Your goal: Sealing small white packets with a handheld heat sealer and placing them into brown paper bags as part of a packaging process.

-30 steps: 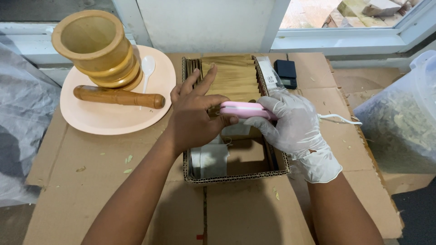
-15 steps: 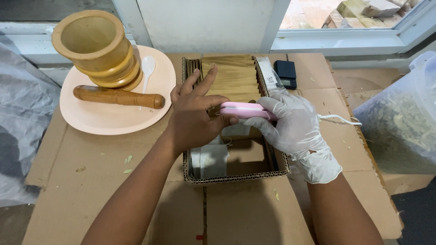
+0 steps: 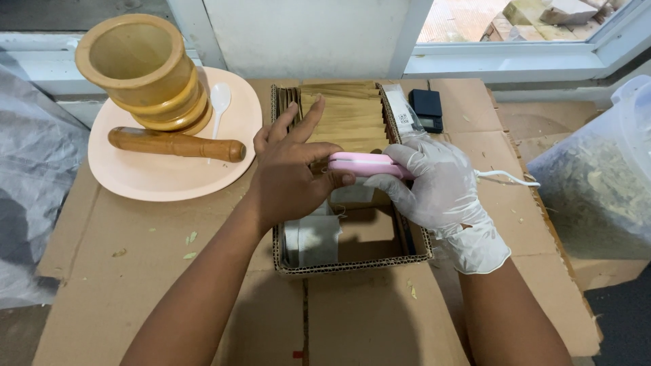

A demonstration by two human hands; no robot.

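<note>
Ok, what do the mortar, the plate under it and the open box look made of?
The mortar looks like turned wood with a smooth, slightly glossy finish; grain and lathe rings show. The plate is peach, matte and even, probably plastic or melamine, possibly ceramic. The box is brown corrugated cardboard; the fluted edge shows along its rim.

No displacement detected: left hand and gloved right hand remain clamped on the pink sealer over the cardboard tray, positions unchanged.
</note>
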